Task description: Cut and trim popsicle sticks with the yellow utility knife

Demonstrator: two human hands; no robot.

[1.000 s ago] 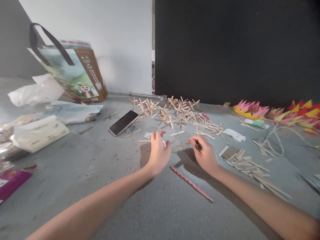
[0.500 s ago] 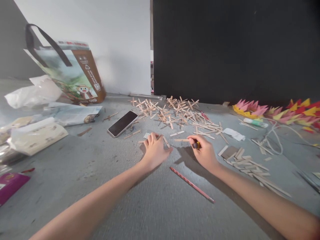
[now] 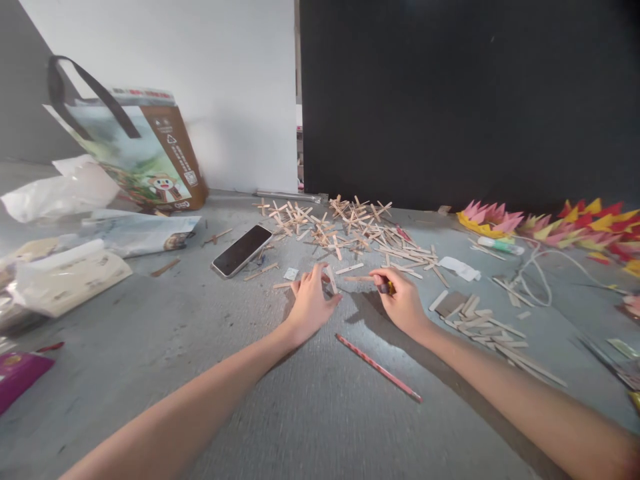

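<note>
Plainly, a slim wooden stick (image 3: 356,279) is pinched between the thumb and forefinger of the right hand (image 3: 403,300). It is held nearly level over the grey tabletop (image 3: 280,413), with its free end pointed toward the left hand (image 3: 311,300). A flat, narrow, pale tan strip is seen, and its near end is covered by the gripping fingers. A dark-and-yellow object (image 3: 389,288) is enclosed in the same hand; so much of it is wrapped by the fingers that it cannot be identified.

At the left hand, a lighter stick (image 3: 331,277) is seen on a steep slant in the gap between the thumb and the bent fingers. Whether it is clamped there cannot be told, since the fingertips are turned away and partly hidden. Another stick (image 3: 283,285) is partly covered by that hand.

Behind both hands, a heap of crossed sticks (image 3: 338,249) is spread, too tangled for single pieces to be counted. Nearer, a red patterned pencil (image 3: 379,367) is laid aslant. A purple packet (image 3: 23,380) is cut off by the left edge, and the red and yellow paper points (image 3: 600,220) by the right.
</note>
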